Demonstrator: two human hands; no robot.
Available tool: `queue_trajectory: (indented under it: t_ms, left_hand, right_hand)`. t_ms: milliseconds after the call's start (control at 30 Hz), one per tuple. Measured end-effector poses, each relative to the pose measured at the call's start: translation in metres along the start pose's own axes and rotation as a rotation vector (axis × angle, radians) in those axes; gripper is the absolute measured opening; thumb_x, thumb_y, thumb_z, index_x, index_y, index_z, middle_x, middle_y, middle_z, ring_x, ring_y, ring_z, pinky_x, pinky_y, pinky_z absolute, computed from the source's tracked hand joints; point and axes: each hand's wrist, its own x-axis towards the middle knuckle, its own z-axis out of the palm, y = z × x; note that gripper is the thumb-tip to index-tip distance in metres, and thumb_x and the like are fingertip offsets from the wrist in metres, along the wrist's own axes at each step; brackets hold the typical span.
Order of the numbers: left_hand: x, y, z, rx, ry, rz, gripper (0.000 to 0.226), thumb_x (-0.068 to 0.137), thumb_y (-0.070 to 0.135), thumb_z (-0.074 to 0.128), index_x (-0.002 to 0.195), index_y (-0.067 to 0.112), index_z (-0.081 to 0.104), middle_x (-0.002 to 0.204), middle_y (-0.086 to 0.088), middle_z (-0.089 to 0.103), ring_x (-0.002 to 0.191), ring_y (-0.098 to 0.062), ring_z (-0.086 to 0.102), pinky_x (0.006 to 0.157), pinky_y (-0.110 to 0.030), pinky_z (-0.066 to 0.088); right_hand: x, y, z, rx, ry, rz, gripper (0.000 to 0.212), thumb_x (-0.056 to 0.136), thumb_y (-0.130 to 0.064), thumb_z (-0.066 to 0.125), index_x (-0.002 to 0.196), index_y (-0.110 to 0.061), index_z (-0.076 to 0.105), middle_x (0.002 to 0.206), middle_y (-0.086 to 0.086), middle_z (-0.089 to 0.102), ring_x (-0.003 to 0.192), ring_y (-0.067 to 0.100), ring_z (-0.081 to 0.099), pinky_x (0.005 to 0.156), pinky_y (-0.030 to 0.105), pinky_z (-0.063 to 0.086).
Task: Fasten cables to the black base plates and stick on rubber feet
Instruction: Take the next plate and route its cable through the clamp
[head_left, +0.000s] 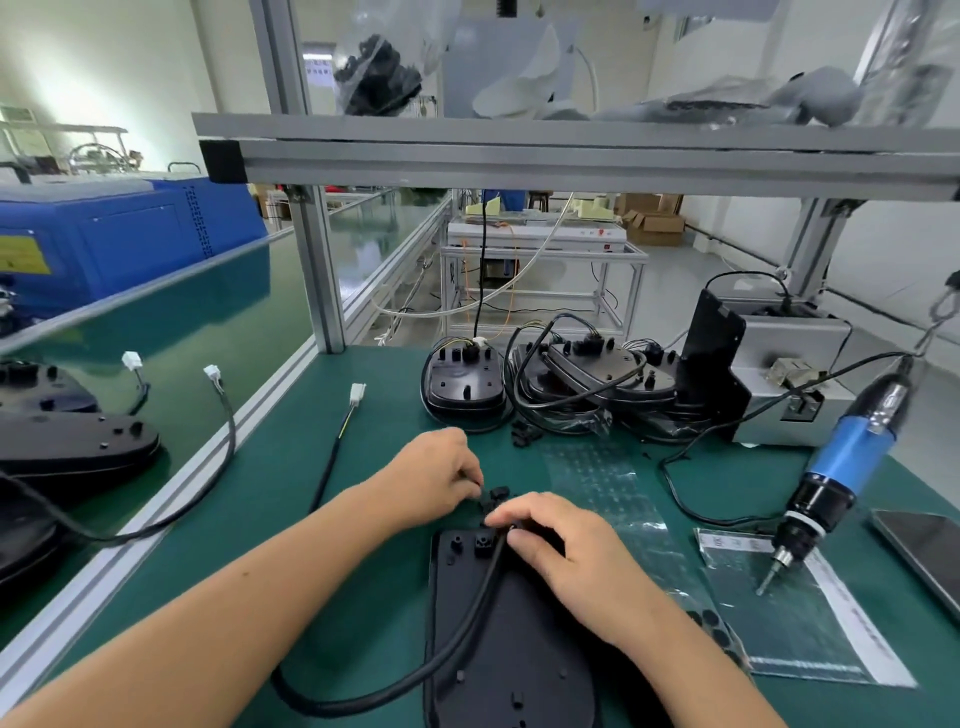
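A black base plate (514, 639) lies flat on the green mat in front of me. A thick black cable (470, 616) runs across it to its far end and loops off its left side. My left hand (434, 475) pinches a small black clip (493, 500) just beyond the plate's far edge. My right hand (558, 545) rests on the plate's far end, its fingers curled over the cable there. A clear sheet of black rubber feet (608, 488) lies to the right of my hands.
Stacked base plates with cables (561, 387) stand at the back. A blue electric screwdriver (831, 473) hangs at the right above a clear bag (800, 623). A grey machine (779, 374) stands behind it. More plates (72, 447) lie on the left conveyor.
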Motion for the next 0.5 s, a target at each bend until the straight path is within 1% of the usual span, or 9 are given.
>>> queue_trajectory:
  t_ms: [33, 67, 100, 133, 167, 200, 267, 333, 500]
  left_hand:
    - [-0.003, 0.002, -0.003, -0.117, 0.063, -0.065, 0.015, 0.086, 0.021, 0.068, 0.097, 0.016, 0.076, 0.091, 0.001, 0.065, 0.09, -0.015, 0.063, 0.082, -0.021, 0.046]
    - [-0.007, 0.004, -0.008, -0.323, 0.099, -0.154, 0.011, 0.084, 0.02, 0.071, 0.092, 0.014, 0.076, 0.084, 0.0, 0.069, 0.081, -0.014, 0.064, 0.076, -0.022, 0.048]
    - [-0.012, 0.007, -0.013, -0.596, 0.098, -0.241, 0.007, 0.083, 0.017, 0.072, 0.087, 0.013, 0.076, 0.077, -0.001, 0.07, 0.072, -0.012, 0.062, 0.068, -0.022, 0.05]
    - [-0.018, 0.011, -0.018, -0.872, 0.056, -0.312, 0.004, 0.082, 0.013, 0.073, 0.084, 0.011, 0.075, 0.071, -0.002, 0.069, 0.064, -0.01, 0.059, 0.059, -0.02, 0.049]
    - [-0.024, 0.016, -0.022, -1.089, 0.005, -0.361, 0.003, 0.082, 0.01, 0.073, 0.082, 0.01, 0.075, 0.069, -0.004, 0.067, 0.059, -0.009, 0.057, 0.053, -0.017, 0.046]
    - [-0.029, 0.019, -0.023, -1.217, -0.03, -0.395, 0.004, 0.081, 0.007, 0.072, 0.081, 0.008, 0.075, 0.069, -0.006, 0.067, 0.056, -0.008, 0.057, 0.049, -0.015, 0.044]
    - [-0.041, 0.025, -0.026, -1.304, -0.074, -0.436, 0.007, 0.081, 0.002, 0.07, 0.08, 0.006, 0.076, 0.07, -0.011, 0.066, 0.054, -0.01, 0.06, 0.048, -0.014, 0.044]
    - [-0.048, 0.03, -0.025, -1.271, -0.087, -0.461, 0.004, 0.079, 0.002, 0.071, 0.082, 0.004, 0.075, 0.069, -0.012, 0.066, 0.054, -0.011, 0.061, 0.048, -0.014, 0.045]
    - [-0.059, 0.032, -0.024, -1.174, -0.058, -0.49, 0.009, 0.077, 0.005, 0.075, 0.084, -0.001, 0.072, 0.065, -0.012, 0.064, 0.055, -0.012, 0.06, 0.049, -0.015, 0.043]
  right_hand:
    - [0.0, 0.0, 0.001, 0.0, -0.007, -0.009, 0.029, 0.093, -0.011, 0.06, 0.097, -0.04, 0.066, 0.102, -0.015, 0.065, 0.103, 0.0, 0.057, 0.091, 0.011, 0.038]
    - [0.0, 0.001, 0.001, 0.002, -0.001, -0.018, 0.028, 0.093, -0.012, 0.06, 0.095, -0.04, 0.065, 0.101, -0.013, 0.064, 0.102, 0.001, 0.057, 0.091, 0.013, 0.038]
    - [0.0, 0.001, 0.001, 0.005, 0.008, -0.023, 0.028, 0.093, -0.012, 0.06, 0.094, -0.04, 0.064, 0.101, -0.012, 0.064, 0.101, 0.001, 0.057, 0.091, 0.014, 0.039]
    - [0.0, 0.001, 0.002, 0.014, 0.019, -0.022, 0.028, 0.093, -0.013, 0.06, 0.093, -0.041, 0.064, 0.1, -0.011, 0.064, 0.101, 0.002, 0.057, 0.092, 0.015, 0.04]
    - [0.0, 0.002, 0.003, 0.022, 0.025, -0.022, 0.028, 0.093, -0.013, 0.061, 0.092, -0.041, 0.063, 0.1, -0.011, 0.065, 0.1, 0.002, 0.058, 0.092, 0.016, 0.04]
    - [0.0, 0.003, 0.003, 0.021, 0.03, -0.023, 0.027, 0.093, -0.015, 0.062, 0.091, -0.042, 0.062, 0.1, -0.011, 0.065, 0.1, 0.002, 0.058, 0.092, 0.016, 0.041]
    - [0.001, 0.003, 0.004, 0.011, 0.034, -0.029, 0.026, 0.091, -0.017, 0.064, 0.09, -0.042, 0.061, 0.099, -0.01, 0.065, 0.099, 0.002, 0.059, 0.092, 0.017, 0.041]
    - [0.001, 0.004, 0.005, -0.004, 0.046, -0.038, 0.025, 0.091, -0.018, 0.065, 0.089, -0.042, 0.06, 0.098, -0.012, 0.065, 0.098, 0.001, 0.058, 0.09, 0.015, 0.041]
    - [0.001, 0.003, 0.01, -0.054, 0.08, -0.025, 0.025, 0.092, -0.024, 0.064, 0.085, -0.047, 0.055, 0.095, -0.017, 0.065, 0.096, -0.004, 0.056, 0.082, 0.008, 0.038]
